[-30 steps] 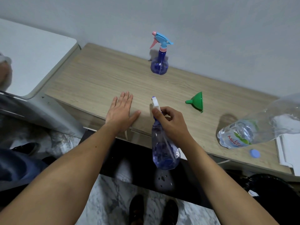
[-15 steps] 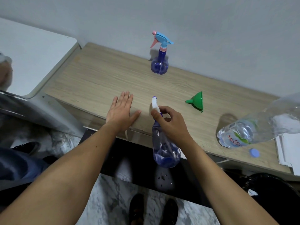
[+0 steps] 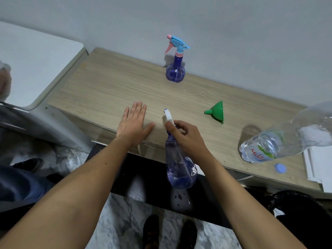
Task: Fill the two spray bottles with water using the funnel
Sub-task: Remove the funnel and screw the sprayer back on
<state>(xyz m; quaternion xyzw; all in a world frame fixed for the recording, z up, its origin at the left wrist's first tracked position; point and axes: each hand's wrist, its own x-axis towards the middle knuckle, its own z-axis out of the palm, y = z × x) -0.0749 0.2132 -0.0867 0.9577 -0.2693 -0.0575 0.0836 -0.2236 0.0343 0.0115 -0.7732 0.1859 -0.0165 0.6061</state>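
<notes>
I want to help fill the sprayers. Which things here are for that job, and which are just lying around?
For the job:
- spray bottle in the right hand
- spray bottle by the wall
- green funnel
- big water bottle
- its blue cap

Just lying about:
- white papers at the table's right edge
- white table on the left

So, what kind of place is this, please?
Probably a room in a home or small office, not a kitchen: no sink or tap in view. A wood-grain table stands against a plain wall, a white table beside it, over a marble-patterned floor.
</notes>
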